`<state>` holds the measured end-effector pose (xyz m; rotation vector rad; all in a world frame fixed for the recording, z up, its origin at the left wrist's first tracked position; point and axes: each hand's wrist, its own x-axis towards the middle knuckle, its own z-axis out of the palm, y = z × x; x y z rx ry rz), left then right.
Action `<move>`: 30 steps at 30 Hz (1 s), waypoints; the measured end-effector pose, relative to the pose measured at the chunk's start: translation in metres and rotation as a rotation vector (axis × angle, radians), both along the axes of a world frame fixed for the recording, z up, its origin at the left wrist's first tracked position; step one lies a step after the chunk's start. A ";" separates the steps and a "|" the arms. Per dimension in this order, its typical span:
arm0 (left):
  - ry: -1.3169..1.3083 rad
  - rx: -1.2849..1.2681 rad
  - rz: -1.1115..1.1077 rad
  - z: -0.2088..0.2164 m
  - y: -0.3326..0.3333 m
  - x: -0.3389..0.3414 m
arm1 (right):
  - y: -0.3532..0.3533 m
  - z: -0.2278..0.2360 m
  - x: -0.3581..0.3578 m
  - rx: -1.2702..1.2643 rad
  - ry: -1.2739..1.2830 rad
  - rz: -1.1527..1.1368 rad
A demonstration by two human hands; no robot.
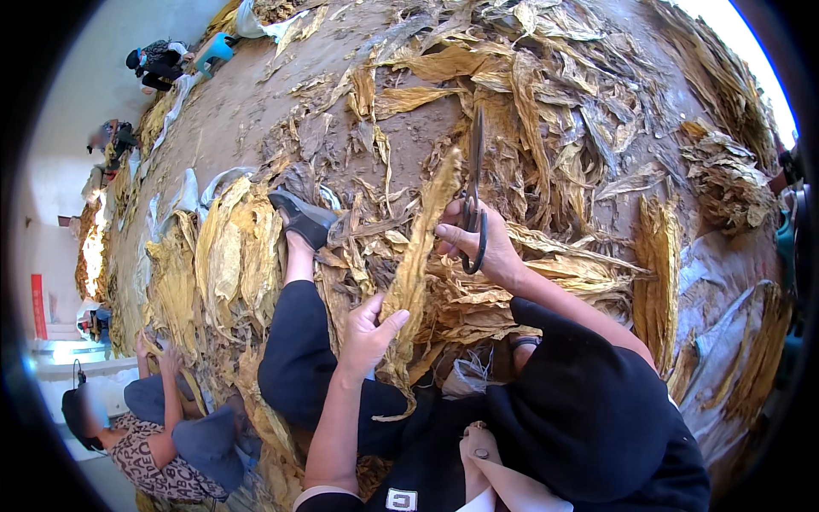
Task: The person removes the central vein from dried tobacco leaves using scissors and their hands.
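My left hand [367,341] is closed on a long, yellow-brown dried tobacco leaf [418,264], thumb on its front face. The leaf stands up at a slant above my lap, its lower end hanging by my knee. In my right hand [490,243] is a pair of dark scissors [476,162], blades pointing away from me and looking closed. The right thumb and fingers are close to the leaf's upper part; whether they touch it I cannot tell. Below my right hand lies a pile of yellow tobacco leaves [486,294].
Loose leaves cover the brown ground [256,111]. A neat leaf bundle [657,273] lies at right beside plastic sheeting [708,273]. More leaves are heaped at left [239,247], near my shoe [303,218]. A co-worker [162,427] sits at lower left; other people are farther off.
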<state>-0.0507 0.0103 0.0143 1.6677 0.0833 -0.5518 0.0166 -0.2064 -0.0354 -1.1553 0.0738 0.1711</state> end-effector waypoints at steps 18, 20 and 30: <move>0.217 -0.399 0.355 -0.017 -0.038 0.037 | 0.003 0.006 -0.013 -0.141 -0.007 -0.019; 0.216 -0.381 0.372 -0.023 -0.036 0.036 | 0.002 0.006 -0.015 -0.193 0.006 -0.023; 0.038 -0.224 0.449 -0.022 -0.035 0.036 | 0.005 -0.004 -0.017 -0.242 0.055 0.018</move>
